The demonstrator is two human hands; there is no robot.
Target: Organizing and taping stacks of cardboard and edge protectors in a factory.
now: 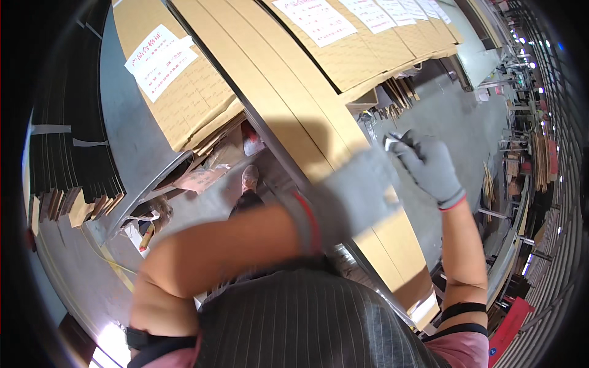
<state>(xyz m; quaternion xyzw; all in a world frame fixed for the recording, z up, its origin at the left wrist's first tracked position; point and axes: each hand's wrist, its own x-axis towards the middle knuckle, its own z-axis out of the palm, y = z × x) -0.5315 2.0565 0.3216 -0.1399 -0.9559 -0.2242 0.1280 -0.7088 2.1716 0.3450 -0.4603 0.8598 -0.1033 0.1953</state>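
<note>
Stretched out over a long brown cardboard-faced board (294, 104), my left hand (362, 196) wears a grey glove with a red-edged cuff. It is smeared by motion, so its fingers and anything in them cannot be made out. My right hand (432, 168), in a matching glove, is just beyond the board's right edge. Its fingers are closed round a small dark and shiny thing (391, 142) whose kind I cannot tell. The left hand's fingertips come close to the right hand. Long thin lines run down the board's face.
Wide cardboard-wrapped packs with white printed sheets (161, 61) lie on both sides of the board. Dark panels (67, 147) stand stacked at the far left. A shoe (250, 178) shows on the floor below. Racks with upright boards (540, 162) stand along the right.
</note>
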